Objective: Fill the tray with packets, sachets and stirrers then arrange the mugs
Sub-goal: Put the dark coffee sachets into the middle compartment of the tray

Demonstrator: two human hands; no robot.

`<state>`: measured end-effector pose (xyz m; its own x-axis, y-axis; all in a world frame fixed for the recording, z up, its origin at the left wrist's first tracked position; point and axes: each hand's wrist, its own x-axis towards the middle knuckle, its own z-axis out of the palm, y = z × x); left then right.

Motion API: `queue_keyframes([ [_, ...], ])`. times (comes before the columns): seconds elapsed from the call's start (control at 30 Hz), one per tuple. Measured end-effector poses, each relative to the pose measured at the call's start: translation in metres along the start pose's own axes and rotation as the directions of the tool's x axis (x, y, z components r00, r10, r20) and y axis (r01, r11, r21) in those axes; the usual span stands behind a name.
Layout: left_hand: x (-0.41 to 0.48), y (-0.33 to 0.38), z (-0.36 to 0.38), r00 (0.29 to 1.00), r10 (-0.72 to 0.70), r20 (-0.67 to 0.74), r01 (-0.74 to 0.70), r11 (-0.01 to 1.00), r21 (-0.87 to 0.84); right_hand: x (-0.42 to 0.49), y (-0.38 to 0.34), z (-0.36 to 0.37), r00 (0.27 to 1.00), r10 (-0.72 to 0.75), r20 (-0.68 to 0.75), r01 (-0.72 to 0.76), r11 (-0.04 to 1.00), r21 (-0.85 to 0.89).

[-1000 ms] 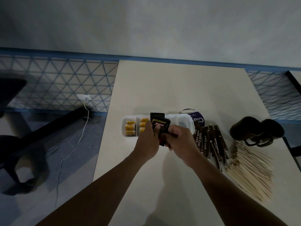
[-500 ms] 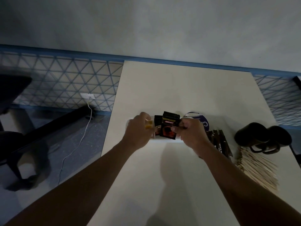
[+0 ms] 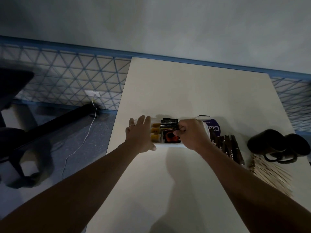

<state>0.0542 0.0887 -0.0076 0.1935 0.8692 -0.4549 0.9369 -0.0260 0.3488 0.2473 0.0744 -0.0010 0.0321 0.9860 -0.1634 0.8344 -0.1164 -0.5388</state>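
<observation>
A white divided tray [image 3: 170,145] lies on the cream table [image 3: 193,91]. Yellow packets [image 3: 155,133] fill its left compartment. Black packets [image 3: 169,131] stand in the middle compartment, and my right hand [image 3: 191,133] pinches their right edge with curled fingers. My left hand [image 3: 138,133] lies flat over the tray's left end with its fingers straight. Dark stick sachets [image 3: 230,147] lie to the right of the tray, wooden stirrers [image 3: 271,175] in a heap further right, and two dark mugs [image 3: 277,145] behind them.
A purple-labelled pack [image 3: 212,128] lies behind my right hand. The table's left edge drops to the floor, where a white cable [image 3: 84,140] and a chair base [image 3: 20,148] are. A wall with a blue rail runs along the back.
My right hand has carried the black packets down into the tray's middle compartment. My left hand let go of them and moved left, flattening over the tray's end.
</observation>
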Motion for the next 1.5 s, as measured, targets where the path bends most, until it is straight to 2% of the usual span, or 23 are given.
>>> queue_keyframes([
  [0.2,0.003,0.0,-0.002,1.0,0.013,0.005,-0.013,1.0,-0.02,0.006,0.003,0.012,0.999,-0.041,-0.018,0.04,0.998,-0.041],
  [0.43,0.005,0.001,-0.003,1.0,0.02,0.018,-0.02,1.0,-0.002,0.011,0.003,0.01,1.0,0.012,-0.006,-0.012,1.0,-0.015],
  [0.7,0.005,0.0,-0.003,0.999,0.03,0.02,-0.03,1.0,-0.001,0.008,0.007,0.023,0.999,0.035,-0.003,-0.035,0.997,-0.076],
  [0.9,0.004,-0.001,-0.002,0.999,0.038,0.011,-0.037,0.999,-0.023,-0.002,0.006,0.017,0.996,0.088,-0.029,-0.086,0.993,0.078],
  [1.0,0.004,-0.001,-0.002,0.999,0.038,0.011,-0.038,0.999,-0.023,-0.004,0.003,0.011,0.997,-0.009,-0.079,0.014,0.998,0.062],
  [1.23,0.006,-0.002,0.0,0.999,0.045,0.005,-0.045,0.999,-0.003,-0.005,-0.013,0.009,0.966,-0.257,-0.036,0.241,0.939,-0.245],
  [1.5,0.006,-0.004,0.0,0.998,0.058,-0.004,-0.058,0.998,0.0,-0.006,0.0,0.028,0.95,-0.31,-0.03,0.28,0.892,-0.355],
])
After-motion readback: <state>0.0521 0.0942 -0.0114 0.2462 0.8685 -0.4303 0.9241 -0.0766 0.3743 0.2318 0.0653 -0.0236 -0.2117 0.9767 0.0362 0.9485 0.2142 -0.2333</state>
